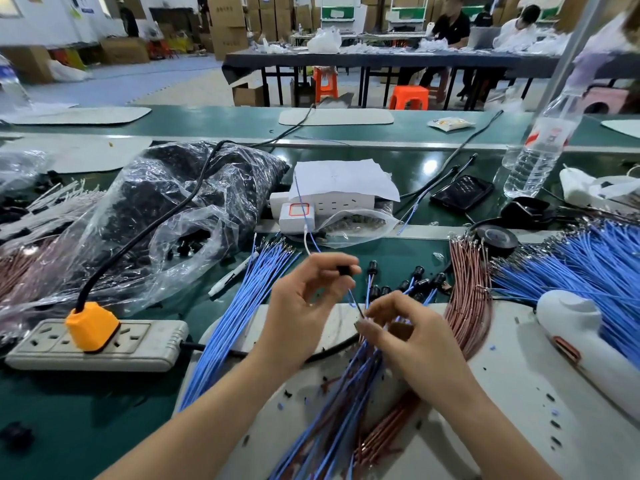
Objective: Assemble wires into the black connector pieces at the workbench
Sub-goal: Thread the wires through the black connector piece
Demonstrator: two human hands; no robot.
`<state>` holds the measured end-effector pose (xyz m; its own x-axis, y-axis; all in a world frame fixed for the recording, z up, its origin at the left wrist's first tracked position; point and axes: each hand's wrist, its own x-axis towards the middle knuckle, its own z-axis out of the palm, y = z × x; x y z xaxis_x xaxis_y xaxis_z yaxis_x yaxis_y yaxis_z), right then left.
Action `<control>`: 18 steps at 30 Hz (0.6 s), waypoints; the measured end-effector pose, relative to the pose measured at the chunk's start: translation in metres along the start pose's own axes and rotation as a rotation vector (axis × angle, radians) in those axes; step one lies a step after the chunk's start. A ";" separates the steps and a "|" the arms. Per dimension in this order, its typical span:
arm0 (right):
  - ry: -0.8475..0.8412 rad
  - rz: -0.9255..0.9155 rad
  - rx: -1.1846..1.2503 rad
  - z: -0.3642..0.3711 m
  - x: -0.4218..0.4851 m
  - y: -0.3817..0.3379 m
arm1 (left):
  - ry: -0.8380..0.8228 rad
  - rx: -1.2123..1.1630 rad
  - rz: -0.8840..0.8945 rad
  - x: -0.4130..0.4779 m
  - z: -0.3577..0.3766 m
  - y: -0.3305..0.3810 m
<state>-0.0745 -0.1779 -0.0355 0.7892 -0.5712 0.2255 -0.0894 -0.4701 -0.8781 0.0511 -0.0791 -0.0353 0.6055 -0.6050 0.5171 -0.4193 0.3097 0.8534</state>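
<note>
Feeding a thin blue insulated wire [351, 295] into the small black plastic connector piece [344, 270] is judged to be the step in hand. The connector is pinched between thumb and fingertips of the left hand [304, 303], at one o'clock of its palm. A mixed bundle of blue and copper-brown wires [349, 386] is grasped in the curled fingers of the right hand [412, 341], the single wire being nipped at its eleven o'clock. The wire is best gripped close to its tip, lined up with the cavity, pushed straight, then lightly tugged. Wired black connectors [417, 276] are seen at one o'clock of the right hand
</note>
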 end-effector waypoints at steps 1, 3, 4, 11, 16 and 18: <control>0.044 -0.020 0.054 0.000 0.000 -0.002 | -0.047 0.068 0.050 -0.003 0.002 0.000; 0.106 -0.056 0.156 -0.001 0.000 -0.004 | -0.114 0.172 0.134 -0.007 0.006 0.003; 0.115 -0.062 0.192 -0.001 -0.001 -0.005 | -0.133 0.191 0.157 -0.009 0.008 0.004; 0.166 -0.198 0.049 0.002 0.000 0.001 | -0.145 0.210 0.257 -0.009 0.007 0.009; 0.221 -0.362 -0.073 0.002 -0.001 0.003 | -0.142 0.271 0.288 -0.009 0.009 0.010; 0.215 -0.361 -0.068 0.001 0.000 0.005 | -0.144 0.311 0.301 -0.009 0.009 0.009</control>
<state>-0.0747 -0.1792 -0.0402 0.6333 -0.4860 0.6023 0.1234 -0.7049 -0.6985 0.0360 -0.0774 -0.0329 0.3349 -0.6243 0.7057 -0.7589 0.2652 0.5948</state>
